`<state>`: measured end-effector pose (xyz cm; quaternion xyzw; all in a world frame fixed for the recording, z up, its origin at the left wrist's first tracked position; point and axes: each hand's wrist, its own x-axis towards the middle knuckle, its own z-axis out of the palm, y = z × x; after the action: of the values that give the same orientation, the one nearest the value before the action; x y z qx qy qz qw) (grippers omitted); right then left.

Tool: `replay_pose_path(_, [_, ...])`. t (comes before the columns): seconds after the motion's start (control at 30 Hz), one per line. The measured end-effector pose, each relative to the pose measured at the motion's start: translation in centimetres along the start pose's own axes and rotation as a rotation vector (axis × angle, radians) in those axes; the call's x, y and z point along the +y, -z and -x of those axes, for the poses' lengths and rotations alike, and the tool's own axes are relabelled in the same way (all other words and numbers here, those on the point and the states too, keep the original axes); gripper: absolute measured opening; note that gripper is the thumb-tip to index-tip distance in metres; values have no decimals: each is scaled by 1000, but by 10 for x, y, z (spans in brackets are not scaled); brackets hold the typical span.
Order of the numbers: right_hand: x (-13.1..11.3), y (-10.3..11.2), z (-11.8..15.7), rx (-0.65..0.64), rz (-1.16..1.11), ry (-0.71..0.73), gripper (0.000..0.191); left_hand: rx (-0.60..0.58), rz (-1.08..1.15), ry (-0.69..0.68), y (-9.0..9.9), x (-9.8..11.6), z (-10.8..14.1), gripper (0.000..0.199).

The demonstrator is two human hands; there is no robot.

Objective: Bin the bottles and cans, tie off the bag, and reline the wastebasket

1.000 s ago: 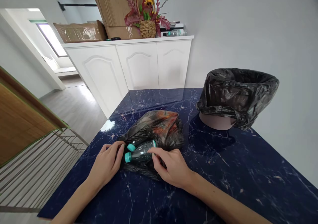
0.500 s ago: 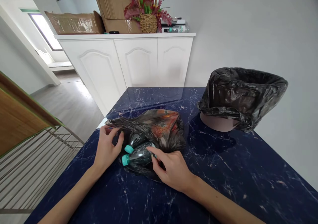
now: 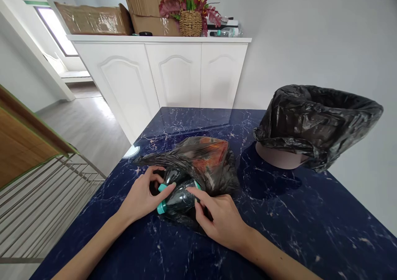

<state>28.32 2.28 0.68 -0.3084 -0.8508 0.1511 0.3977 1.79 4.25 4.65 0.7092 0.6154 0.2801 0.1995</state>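
A black plastic bag [image 3: 214,164] lies on the dark blue marbled table [image 3: 149,247], with red and orange contents showing through. Two clear bottles with teal caps lie at its mouth: a front bottle [image 3: 180,198] and a rear bottle [image 3: 173,175] partly under the film. My left hand [image 3: 144,197] is curved around the cap end of the bottles, its thumb over them and its fingers behind, partly hidden. My right hand [image 3: 217,214] is at the base end of the front bottle, index finger on its side and thumb bent below.
A bin lined with a black bag [image 3: 313,123] stands at the table's right. Beyond the table is a white cabinet [image 3: 176,73] with cardboard boxes [image 3: 93,19], a flower basket [image 3: 190,23] and bottles on top. A metal rack [image 3: 62,201] is at the left.
My left hand has left the bag's edge and moved right onto the cap end of the bottles. The bag's left end has sunk lower. My right hand keeps its place on the front bottle.
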Motion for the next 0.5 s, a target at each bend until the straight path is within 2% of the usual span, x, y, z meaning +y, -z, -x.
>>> replay_pose_path(0.1, [0,0,1,-3,-2,-13,42,-14,17,-8,0,1,0,55])
replay_pose_path(0.23, [2,-2,2,-1,-11,-32,40,53,12,-11,0,1,2,51])
replay_pose_path(0.43, [4,-3,2,-7,-36,-55,41,348,-29,-10,5,-3,-1,47])
replay_pose_path(0.5, [4,-3,2,-4,-36,-58,41,420,41,-1,9,-2,-2,44])
